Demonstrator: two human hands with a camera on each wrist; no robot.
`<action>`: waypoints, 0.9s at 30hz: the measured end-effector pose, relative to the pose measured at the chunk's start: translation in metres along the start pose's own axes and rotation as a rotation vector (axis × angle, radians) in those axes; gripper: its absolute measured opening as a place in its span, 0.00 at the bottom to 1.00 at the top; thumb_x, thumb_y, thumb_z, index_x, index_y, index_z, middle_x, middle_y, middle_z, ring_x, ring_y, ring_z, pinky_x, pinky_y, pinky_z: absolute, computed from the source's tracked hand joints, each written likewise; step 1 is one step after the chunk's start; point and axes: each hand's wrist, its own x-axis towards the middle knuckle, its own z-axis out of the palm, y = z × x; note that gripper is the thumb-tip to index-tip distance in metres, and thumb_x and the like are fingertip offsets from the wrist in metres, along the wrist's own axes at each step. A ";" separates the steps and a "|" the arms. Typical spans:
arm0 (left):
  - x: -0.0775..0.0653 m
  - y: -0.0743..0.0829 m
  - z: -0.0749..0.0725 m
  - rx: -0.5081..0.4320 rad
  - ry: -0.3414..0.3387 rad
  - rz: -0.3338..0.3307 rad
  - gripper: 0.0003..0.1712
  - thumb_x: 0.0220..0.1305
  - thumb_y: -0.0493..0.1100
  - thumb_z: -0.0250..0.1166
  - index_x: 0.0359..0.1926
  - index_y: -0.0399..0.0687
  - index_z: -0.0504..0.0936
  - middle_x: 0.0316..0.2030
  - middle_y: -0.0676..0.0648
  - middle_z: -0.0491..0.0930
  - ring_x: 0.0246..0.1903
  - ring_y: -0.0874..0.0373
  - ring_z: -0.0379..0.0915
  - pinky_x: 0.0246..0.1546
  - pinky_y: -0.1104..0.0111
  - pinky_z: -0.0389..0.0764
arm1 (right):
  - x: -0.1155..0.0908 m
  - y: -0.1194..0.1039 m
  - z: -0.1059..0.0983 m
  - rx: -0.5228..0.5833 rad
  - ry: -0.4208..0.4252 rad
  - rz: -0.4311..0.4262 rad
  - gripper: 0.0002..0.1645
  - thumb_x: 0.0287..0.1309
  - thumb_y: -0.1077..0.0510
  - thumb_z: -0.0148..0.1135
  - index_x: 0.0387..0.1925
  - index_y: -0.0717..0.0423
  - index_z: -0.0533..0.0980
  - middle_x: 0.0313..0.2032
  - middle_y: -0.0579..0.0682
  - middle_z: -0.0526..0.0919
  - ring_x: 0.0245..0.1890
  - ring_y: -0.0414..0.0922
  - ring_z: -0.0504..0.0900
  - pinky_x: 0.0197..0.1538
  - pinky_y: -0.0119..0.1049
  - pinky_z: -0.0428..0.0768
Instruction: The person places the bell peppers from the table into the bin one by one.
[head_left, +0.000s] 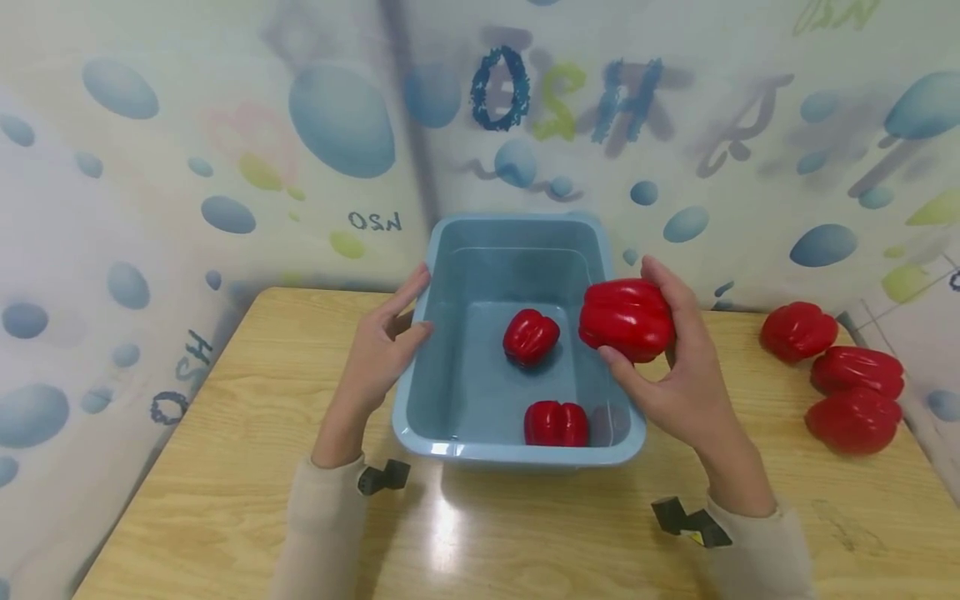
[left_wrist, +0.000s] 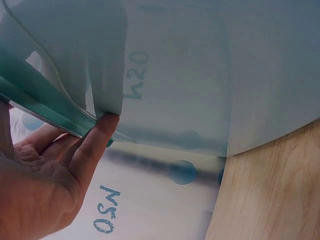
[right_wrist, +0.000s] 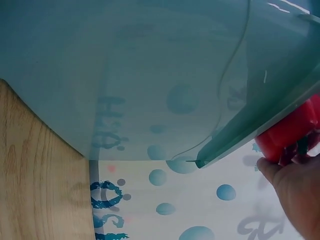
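Note:
A blue plastic basin [head_left: 517, 454] stands on the table with two red bell peppers inside, one pepper [head_left: 531, 337] mid-floor and another pepper [head_left: 556, 423] by the near wall. My left hand [head_left: 378, 350] holds the basin's left rim; in the left wrist view, a fingertip [left_wrist: 107, 120] touches the outer wall below it. With thumb and fingers, my right hand [head_left: 686, 383] grips a third red bell pepper [head_left: 627, 319] over the basin's right rim. Part of this held pepper [right_wrist: 290, 132] shows past the rim in the right wrist view.
Three more red peppers lie together at the table's right: one pepper [head_left: 799, 331] at the back, one pepper [head_left: 857, 372] in the middle, one pepper [head_left: 853, 421] nearest. A patterned wall covering [head_left: 480, 167] rises behind the wooden table [head_left: 247, 467].

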 end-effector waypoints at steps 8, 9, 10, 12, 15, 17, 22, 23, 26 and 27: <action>-0.001 0.001 -0.003 0.002 -0.001 -0.002 0.38 0.71 0.33 0.58 0.80 0.52 0.66 0.82 0.58 0.60 0.75 0.37 0.69 0.71 0.38 0.73 | -0.001 0.001 0.003 -0.019 -0.054 -0.058 0.69 0.36 0.75 0.79 0.82 0.55 0.58 0.82 0.49 0.61 0.77 0.45 0.67 0.71 0.22 0.74; -0.001 0.001 -0.003 0.004 -0.002 0.001 0.38 0.71 0.33 0.58 0.80 0.52 0.66 0.82 0.57 0.60 0.75 0.37 0.69 0.71 0.38 0.73 | -0.002 0.002 0.003 -0.021 -0.056 -0.054 0.67 0.38 0.74 0.78 0.82 0.55 0.59 0.82 0.48 0.60 0.78 0.46 0.66 0.73 0.24 0.73; -0.002 0.001 -0.003 0.003 -0.003 0.004 0.38 0.71 0.33 0.58 0.80 0.52 0.66 0.82 0.57 0.60 0.75 0.37 0.69 0.71 0.38 0.73 | -0.003 0.002 0.003 -0.024 -0.059 -0.050 0.64 0.40 0.74 0.77 0.81 0.57 0.60 0.82 0.48 0.60 0.79 0.46 0.66 0.74 0.24 0.71; -0.002 0.001 -0.003 0.003 -0.003 0.010 0.38 0.71 0.32 0.58 0.80 0.52 0.66 0.82 0.57 0.60 0.75 0.37 0.69 0.71 0.38 0.73 | -0.005 0.004 0.003 -0.025 -0.060 -0.039 0.58 0.45 0.73 0.74 0.79 0.58 0.63 0.81 0.48 0.62 0.80 0.47 0.65 0.77 0.26 0.69; -0.002 0.000 -0.003 0.002 -0.002 0.020 0.38 0.71 0.32 0.58 0.80 0.51 0.66 0.82 0.55 0.60 0.75 0.36 0.68 0.71 0.37 0.73 | -0.006 0.006 0.003 -0.031 -0.051 -0.041 0.49 0.49 0.72 0.71 0.76 0.60 0.67 0.78 0.51 0.68 0.77 0.46 0.69 0.76 0.25 0.70; -0.002 0.000 -0.004 0.003 -0.004 0.026 0.38 0.71 0.32 0.58 0.80 0.50 0.66 0.82 0.55 0.60 0.76 0.36 0.68 0.71 0.37 0.73 | -0.006 0.007 0.004 -0.032 -0.036 -0.044 0.47 0.50 0.72 0.71 0.74 0.60 0.69 0.75 0.53 0.71 0.75 0.46 0.70 0.75 0.25 0.70; -0.001 0.000 -0.003 0.021 -0.010 0.025 0.38 0.73 0.33 0.58 0.81 0.53 0.65 0.82 0.57 0.60 0.77 0.41 0.67 0.70 0.40 0.75 | -0.010 0.009 0.004 -0.019 0.008 -0.012 0.43 0.53 0.72 0.70 0.73 0.59 0.72 0.74 0.53 0.73 0.73 0.44 0.72 0.73 0.22 0.71; -0.001 0.000 -0.003 0.024 -0.011 0.024 0.38 0.73 0.33 0.58 0.81 0.54 0.65 0.82 0.57 0.60 0.77 0.42 0.66 0.70 0.40 0.75 | -0.011 0.010 0.003 -0.010 0.018 -0.003 0.42 0.54 0.73 0.69 0.72 0.60 0.72 0.73 0.53 0.74 0.73 0.43 0.73 0.73 0.21 0.71; -0.001 0.000 -0.002 0.013 -0.014 0.025 0.38 0.73 0.33 0.58 0.81 0.54 0.65 0.82 0.57 0.60 0.77 0.41 0.67 0.70 0.40 0.75 | -0.014 0.015 -0.001 0.005 0.055 0.024 0.39 0.56 0.75 0.66 0.71 0.63 0.72 0.70 0.49 0.76 0.70 0.41 0.75 0.72 0.20 0.72; 0.000 -0.001 -0.001 0.007 -0.012 0.026 0.37 0.73 0.33 0.58 0.81 0.53 0.65 0.82 0.56 0.60 0.78 0.41 0.66 0.71 0.40 0.74 | -0.015 0.017 -0.003 0.004 0.069 0.034 0.38 0.57 0.76 0.65 0.70 0.64 0.72 0.69 0.47 0.76 0.69 0.41 0.76 0.72 0.20 0.72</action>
